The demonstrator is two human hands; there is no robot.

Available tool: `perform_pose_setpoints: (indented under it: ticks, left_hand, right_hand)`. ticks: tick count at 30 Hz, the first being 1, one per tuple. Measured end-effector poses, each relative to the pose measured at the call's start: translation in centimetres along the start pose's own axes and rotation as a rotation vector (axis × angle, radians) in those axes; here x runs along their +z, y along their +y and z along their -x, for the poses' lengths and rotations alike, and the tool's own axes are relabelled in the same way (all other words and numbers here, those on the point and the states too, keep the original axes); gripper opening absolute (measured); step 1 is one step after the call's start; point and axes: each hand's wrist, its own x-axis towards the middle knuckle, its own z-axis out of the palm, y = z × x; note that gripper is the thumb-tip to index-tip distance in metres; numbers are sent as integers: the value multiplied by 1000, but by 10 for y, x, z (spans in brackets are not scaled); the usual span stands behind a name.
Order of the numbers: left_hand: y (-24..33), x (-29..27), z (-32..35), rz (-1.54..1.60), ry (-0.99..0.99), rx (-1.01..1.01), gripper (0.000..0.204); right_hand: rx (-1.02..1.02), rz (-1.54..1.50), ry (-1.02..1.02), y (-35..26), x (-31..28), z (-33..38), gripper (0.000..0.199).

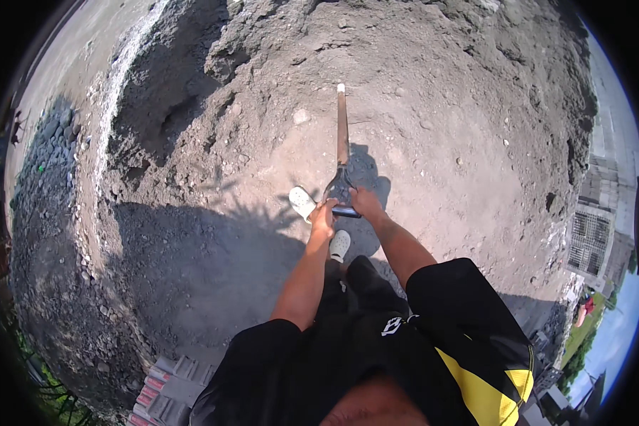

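A shovel with a dark metal blade (339, 189) is held in front of my legs, blade end toward me. Its brown wooden shaft (342, 131) points away from me and ends in a pale tip. My left hand (324, 215) is closed around the left edge of the blade near its lower end. On the opposite edge, my right hand (365, 203) grips the blade, fingers partly hidden behind it. Whether the shaft's far tip touches the dirt cannot be made out.
I stand in a dug-out hollow of grey dirt (447, 184), with a rough earth bank (170, 92) rising around it. White clogs (302, 203) are on my feet. Stacked blocks (167, 394) lie at lower left, a stone heap (50, 142) at far left, a grey block structure (591, 238) at right.
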Motion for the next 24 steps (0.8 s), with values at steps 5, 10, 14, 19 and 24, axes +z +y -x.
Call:
perform_pose_setpoints:
  ticks: [5,10,14,19,24]
  left_hand:
    - [42,-30,26,166,221,98,17]
    - [114,-63,-1,235,672,249,5]
    - [161,-122,-44,54,887,181,7]
    - [229,-174,-59,-216,1006,168,6]
    - [246,-109,-33,-179,1062,175,11]
  right_hand:
    - [32,-499,-557,2,-15,79,63]
    - [-104,-364,-652,18,-36,59,61]
    - [-23,-442,-412,16,-54,-36,60]
    - [107,-468,-491,-36,-32,-185,62]
    - [519,-612,-308,-114,56,-320,66]
